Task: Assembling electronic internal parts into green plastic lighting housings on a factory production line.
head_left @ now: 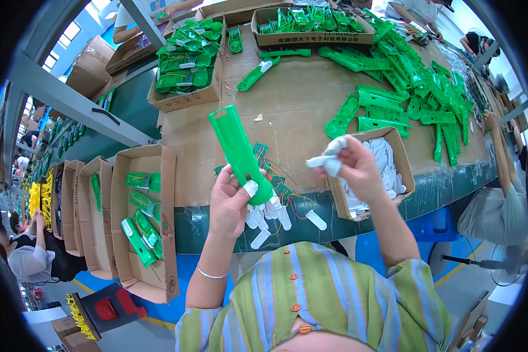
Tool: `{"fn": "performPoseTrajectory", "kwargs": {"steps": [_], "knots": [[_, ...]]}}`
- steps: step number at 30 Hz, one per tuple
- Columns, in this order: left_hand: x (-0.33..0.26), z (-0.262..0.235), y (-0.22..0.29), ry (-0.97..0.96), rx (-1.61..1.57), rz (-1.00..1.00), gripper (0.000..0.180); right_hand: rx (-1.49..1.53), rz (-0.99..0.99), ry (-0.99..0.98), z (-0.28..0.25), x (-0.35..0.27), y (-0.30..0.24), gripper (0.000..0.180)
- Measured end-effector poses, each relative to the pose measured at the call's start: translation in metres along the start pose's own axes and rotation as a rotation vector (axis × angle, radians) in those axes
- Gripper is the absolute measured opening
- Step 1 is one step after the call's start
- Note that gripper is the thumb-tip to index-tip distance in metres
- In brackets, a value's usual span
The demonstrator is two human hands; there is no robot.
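My left hand [230,202], with a white cover on the thumb tip, is closed around the rounded lower end of a long green plastic shell [236,141]. The shell tilts upward to the left, and a rectangular opening shows at its far end. To the right, my right hand [358,167] pinches a small white piece [317,161] between covered fingertips; its exact shape is partly hidden. Beneath the left hand and shell lie small green circuit boards [283,190] with thin wires and white oblong parts [316,220] at the table's near edge.
An open carton of white parts [409,186] stands beside my right forearm. Green shells are heaped on the table [299,88] at the far right. Cartons of green pieces stand at the back [317,39], far left [188,101] and near left [169,234]. Other people sit around.
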State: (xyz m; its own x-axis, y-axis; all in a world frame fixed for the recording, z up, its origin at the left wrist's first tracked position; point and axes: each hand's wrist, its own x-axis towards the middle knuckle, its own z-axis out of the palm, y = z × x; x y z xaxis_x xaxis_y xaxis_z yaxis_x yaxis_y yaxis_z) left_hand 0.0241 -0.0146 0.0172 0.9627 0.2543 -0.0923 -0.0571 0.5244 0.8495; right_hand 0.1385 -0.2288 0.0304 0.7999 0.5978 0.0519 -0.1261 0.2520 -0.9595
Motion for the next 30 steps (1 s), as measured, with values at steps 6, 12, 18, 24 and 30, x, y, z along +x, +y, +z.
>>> {"fn": "performPoseTrajectory", "kwargs": {"steps": [6,12,18,24,30], "knots": [[-0.024,0.01,-0.004,0.04,-0.038,-0.037,0.049,0.314,0.169,-0.101,0.065,0.01,0.048,0.013],[-0.033,0.003,-0.01,0.072,0.042,-0.002,0.056,0.034,0.174,-0.219,0.075,0.004,0.043,0.014],[-0.037,-0.004,-0.021,0.009,0.176,0.093,0.062,0.013,0.163,-0.167,0.084,-0.005,0.041,0.015],[-0.04,-0.013,-0.023,-0.097,0.48,0.17,0.075,-0.034,0.157,-0.19,0.083,-0.007,0.049,0.014],[-0.047,-0.025,-0.019,-0.117,0.472,0.059,0.074,-0.007,0.257,-0.313,0.088,-0.004,0.041,0.015]]}}
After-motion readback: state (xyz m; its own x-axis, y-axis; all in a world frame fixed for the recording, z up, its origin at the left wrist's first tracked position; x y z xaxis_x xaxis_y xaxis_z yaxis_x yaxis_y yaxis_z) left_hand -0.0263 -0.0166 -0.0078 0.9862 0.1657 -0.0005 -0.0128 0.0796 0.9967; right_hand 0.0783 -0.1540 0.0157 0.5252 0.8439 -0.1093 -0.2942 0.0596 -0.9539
